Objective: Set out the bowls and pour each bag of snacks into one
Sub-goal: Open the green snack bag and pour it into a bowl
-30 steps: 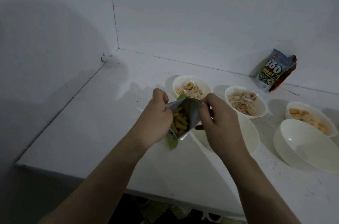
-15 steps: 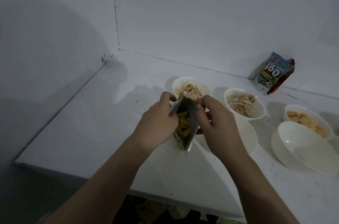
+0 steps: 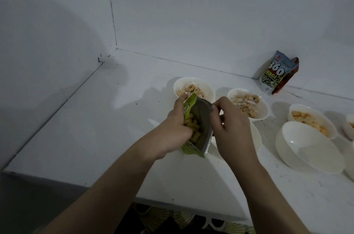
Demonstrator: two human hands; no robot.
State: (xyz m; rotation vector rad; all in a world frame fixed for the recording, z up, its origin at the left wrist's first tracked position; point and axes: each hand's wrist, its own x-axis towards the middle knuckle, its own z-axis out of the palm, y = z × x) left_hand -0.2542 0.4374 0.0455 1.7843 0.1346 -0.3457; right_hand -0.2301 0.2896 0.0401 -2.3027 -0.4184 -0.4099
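A green snack bag (image 3: 199, 128) with a silver inside is held open above the white counter, yellow stick snacks showing in it. My left hand (image 3: 175, 130) grips its left edge and my right hand (image 3: 229, 128) pinches its right edge at the top. An empty white bowl (image 3: 255, 138) sits mostly hidden under my right hand. Three white bowls hold snacks: one (image 3: 207, 90) just behind the bag, one (image 3: 262, 107) to its right, one (image 3: 325, 120) further right. A large empty bowl (image 3: 310, 147) stands at the right.
A sealed snack bag marked 360 (image 3: 275, 74) leans on the back wall at the right, a dark red bag behind it. More bowl rims (image 3: 350, 126) show at the right edge. White walls close the counter (image 3: 95, 128) at left and back; its front edge runs below my forearms.
Both hands have pulled the bag's mouth wider, and the bag now stands more upright with its green flap up. The bowls have not moved.
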